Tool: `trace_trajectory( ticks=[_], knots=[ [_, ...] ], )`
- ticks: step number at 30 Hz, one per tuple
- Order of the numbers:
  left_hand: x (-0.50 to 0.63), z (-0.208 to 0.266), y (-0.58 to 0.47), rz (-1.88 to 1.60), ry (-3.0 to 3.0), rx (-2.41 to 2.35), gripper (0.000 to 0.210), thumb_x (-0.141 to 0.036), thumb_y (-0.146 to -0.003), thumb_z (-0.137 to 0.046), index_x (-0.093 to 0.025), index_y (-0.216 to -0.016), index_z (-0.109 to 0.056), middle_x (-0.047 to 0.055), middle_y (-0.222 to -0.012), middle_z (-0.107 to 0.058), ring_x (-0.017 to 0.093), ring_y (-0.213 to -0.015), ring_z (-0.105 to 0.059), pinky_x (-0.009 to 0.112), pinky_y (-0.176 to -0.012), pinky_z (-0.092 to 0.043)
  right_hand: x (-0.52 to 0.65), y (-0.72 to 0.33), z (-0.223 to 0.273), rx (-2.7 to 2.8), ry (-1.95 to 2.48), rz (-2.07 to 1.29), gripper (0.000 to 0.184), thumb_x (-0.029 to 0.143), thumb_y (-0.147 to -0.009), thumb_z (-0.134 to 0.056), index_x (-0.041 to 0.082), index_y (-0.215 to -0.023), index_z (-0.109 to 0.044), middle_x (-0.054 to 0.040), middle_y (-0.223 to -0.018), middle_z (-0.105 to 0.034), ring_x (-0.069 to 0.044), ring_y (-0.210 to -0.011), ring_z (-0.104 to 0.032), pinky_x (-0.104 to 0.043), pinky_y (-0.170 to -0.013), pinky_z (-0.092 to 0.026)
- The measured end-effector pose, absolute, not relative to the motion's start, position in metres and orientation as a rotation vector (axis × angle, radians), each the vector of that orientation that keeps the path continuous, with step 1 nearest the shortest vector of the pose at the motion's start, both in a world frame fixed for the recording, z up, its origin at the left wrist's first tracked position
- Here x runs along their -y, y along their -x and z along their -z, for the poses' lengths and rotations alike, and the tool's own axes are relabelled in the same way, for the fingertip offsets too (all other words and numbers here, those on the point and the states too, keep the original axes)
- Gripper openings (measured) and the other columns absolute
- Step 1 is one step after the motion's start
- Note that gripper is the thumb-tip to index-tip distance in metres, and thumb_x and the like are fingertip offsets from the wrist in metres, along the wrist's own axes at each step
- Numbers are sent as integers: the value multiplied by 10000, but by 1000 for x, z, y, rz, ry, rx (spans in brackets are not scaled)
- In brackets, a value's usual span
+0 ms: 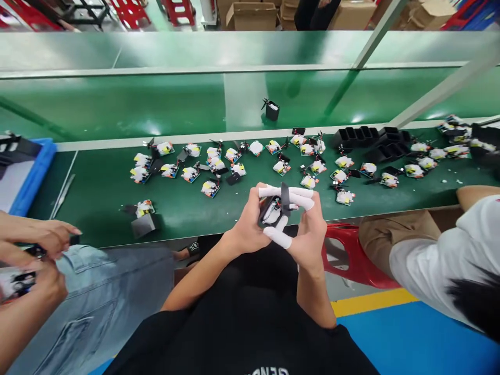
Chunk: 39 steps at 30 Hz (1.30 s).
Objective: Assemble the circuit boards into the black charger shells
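Between my hands, above the near edge of the green bench [183, 213], is a small black plastic case [265, 214] with white padding and electronic parts inside. My left hand [250, 224] is closed around its left side. My right hand [310, 224] pinches a flat black piece [285, 198] at the right side of the case. White finger covers are on several of my fingers. On the bench beyond my hands lie several small circuit assemblies [281, 166] with white padding, yellow labels and black wired parts.
Stacked black cases [355, 137] stand at the back right. One filled case [272, 111] sits on the conveyor behind. At left are a blue tray [47, 161] and a co-worker's hands [42, 250]. A person in a white sleeve [433, 250] sits at right by a red stool [344, 250].
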<state>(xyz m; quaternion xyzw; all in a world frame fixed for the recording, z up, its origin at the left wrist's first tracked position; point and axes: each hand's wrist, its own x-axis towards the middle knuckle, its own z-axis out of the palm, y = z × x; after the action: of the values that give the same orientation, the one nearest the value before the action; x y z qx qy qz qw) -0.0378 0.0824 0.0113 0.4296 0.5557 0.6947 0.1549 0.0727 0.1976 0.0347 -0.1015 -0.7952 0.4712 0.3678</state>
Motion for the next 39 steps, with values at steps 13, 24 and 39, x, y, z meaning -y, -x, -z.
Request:
trace_trajectory(
  ticks=[13, 24, 39],
  knots=[
    [-75, -10, 33, -2033, -1117, -1619, 608, -423, -969, -858, -320, -1409, -450, 75, -1296, -531, 183, -979, -702, 379, -843, -685, -197, -68, -24, 1913, 198, -1203, 592, 561, -905, -852, 301, -1406, -674, -137, -1294, -665, -361, -1201, -675, -538, -903, -633],
    [-63, -12, 33, -2001, -924, -1803, 665, -403, -968, -853, -268, -1507, -488, 105, -1370, -685, 265, -1198, -713, 415, -1049, -610, -206, -81, -3, 2270, -146, -629, 783, 201, -921, -880, 385, -1617, -573, -114, -1397, -775, -329, -1193, -771, -522, -943, -707],
    [-23, -12, 41, -1947, -983, -1713, 690, -480, -1020, -751, -290, -1657, -566, 139, -1426, -625, 284, -1177, -663, 373, -888, -606, -185, -45, 15, 1735, 118, -1484, 745, 540, -792, -993, 311, -1411, -648, -105, -1266, -705, -279, -1117, -756, -456, -926, -711]
  ],
)
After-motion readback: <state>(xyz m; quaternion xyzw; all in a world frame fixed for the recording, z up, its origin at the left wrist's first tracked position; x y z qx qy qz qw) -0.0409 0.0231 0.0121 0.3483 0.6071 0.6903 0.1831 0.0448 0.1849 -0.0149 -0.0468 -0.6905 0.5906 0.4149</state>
